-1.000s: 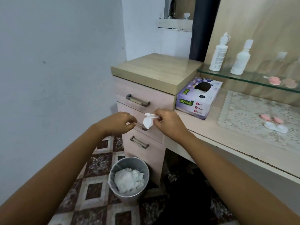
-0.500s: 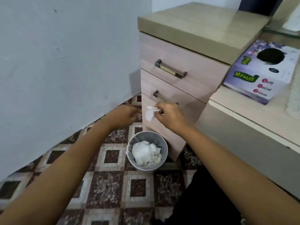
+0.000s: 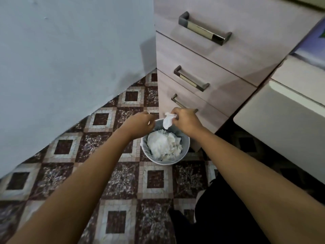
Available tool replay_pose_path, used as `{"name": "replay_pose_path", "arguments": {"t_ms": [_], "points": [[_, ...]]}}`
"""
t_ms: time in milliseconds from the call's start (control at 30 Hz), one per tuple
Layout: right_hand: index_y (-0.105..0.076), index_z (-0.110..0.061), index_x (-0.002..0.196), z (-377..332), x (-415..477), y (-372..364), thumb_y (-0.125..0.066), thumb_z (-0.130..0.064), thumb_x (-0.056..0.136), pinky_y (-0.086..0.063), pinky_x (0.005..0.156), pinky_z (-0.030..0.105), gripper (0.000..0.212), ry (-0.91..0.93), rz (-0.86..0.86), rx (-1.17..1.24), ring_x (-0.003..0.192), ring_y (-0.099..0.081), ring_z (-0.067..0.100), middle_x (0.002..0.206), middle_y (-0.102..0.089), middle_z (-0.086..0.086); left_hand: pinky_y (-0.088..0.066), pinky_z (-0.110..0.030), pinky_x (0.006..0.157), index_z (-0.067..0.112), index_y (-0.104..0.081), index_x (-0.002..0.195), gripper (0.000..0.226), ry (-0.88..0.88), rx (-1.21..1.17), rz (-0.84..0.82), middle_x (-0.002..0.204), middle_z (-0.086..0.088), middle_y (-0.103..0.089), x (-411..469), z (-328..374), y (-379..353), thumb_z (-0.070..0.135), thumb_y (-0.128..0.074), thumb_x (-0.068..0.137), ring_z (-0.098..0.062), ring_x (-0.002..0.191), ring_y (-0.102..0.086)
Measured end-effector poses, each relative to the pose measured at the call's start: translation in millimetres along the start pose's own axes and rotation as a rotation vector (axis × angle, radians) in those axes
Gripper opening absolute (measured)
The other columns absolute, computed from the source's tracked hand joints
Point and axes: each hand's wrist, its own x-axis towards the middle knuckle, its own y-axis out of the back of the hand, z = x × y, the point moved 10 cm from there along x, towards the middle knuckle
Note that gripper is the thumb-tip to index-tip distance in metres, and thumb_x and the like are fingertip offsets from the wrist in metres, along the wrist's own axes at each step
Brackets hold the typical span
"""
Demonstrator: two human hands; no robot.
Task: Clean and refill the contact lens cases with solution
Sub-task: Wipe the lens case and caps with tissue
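Observation:
My right hand (image 3: 186,123) pinches a small crumpled white tissue (image 3: 168,120), which hangs just above the far rim of a round grey waste bin (image 3: 186,146). White crumpled tissues (image 3: 163,145) fill the bin. Just left of the tissue, over the bin's left rim, is my left hand (image 3: 139,124). I see it from the back with its fingers curled, and whatever may be inside them is hidden. No lens case or solution bottle is in view.
A three-drawer unit (image 3: 219,55) with metal handles stands right behind the bin. A pale desk front (image 3: 281,120) juts out on the right. A blue-grey wall (image 3: 70,50) closes the left, and patterned floor tiles (image 3: 123,182) lie below.
Both hands have come down from drawer height to just above the bin, the tissue still in my right hand. My view has tilted down, so the desk top and bottles are out of sight.

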Motion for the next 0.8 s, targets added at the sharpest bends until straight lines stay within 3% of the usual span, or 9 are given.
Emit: {"name": "replay_pose_path", "arguments": {"t_ms": [300,800], "points": [[-0.053,-0.016,0.13,27.4,-3.1,-23.7,-0.055,-0.012,0.089,-0.042,0.085,0.023,0.042,-0.034,-0.109,0.032,0.107,-0.057,0.024,0.12,-0.06,0.011,-0.049,-0.046,0.088,0.011,-0.059,0.12,0.037,0.028,-0.013,-0.081,0.117,-0.012,-0.059,7.7,-3.5,-25.4,0.033,-0.041,0.096,-0.031,0.102,-0.059],[-0.054,-0.014,0.127,-13.2,-0.1,20.4,-0.046,-0.022,0.094,-0.041,0.098,0.034,0.035,0.102,-0.067,-0.109,0.12,-0.049,0.025,0.131,-0.054,0.008,-0.049,-0.042,0.088,0.012,-0.057,0.122,0.035,-0.011,0.065,0.024,0.12,-0.011,-0.058,0.8,19.6,30.8,0.03,-0.043,0.096,-0.027,0.104,-0.058]]}}
